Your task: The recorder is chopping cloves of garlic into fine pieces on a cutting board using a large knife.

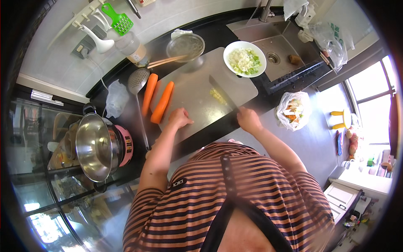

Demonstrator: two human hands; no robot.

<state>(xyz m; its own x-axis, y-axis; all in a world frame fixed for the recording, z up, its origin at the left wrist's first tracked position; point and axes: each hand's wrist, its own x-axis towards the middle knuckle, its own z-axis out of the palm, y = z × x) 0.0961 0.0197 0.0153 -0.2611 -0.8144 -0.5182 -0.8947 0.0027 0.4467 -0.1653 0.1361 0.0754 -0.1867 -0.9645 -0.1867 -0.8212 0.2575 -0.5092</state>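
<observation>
My right hand (248, 119) is closed round the handle end of a kitchen knife (224, 91), whose blurred blade lies over the metal cutting board (195, 94). Chopped pale yellow pieces (218, 96) are on the board beside the blade. My left hand (181, 118) rests at the board's near left part, fingers bent, holding nothing that I can see. Two peeled carrots (162, 102) (149, 94) lie along the board's left side. A white bowl (245, 59) of chopped white and green vegetable stands over the board's far right corner.
A skimmer (138, 81) lies left of the carrots. Behind are a metal bowl (185, 47) with chopsticks (167, 61) and a plastic jar (133, 50). A steel pot (94, 148) stands left. A sink (274, 47) is at the far right; a bag of scraps (293, 111) is below it.
</observation>
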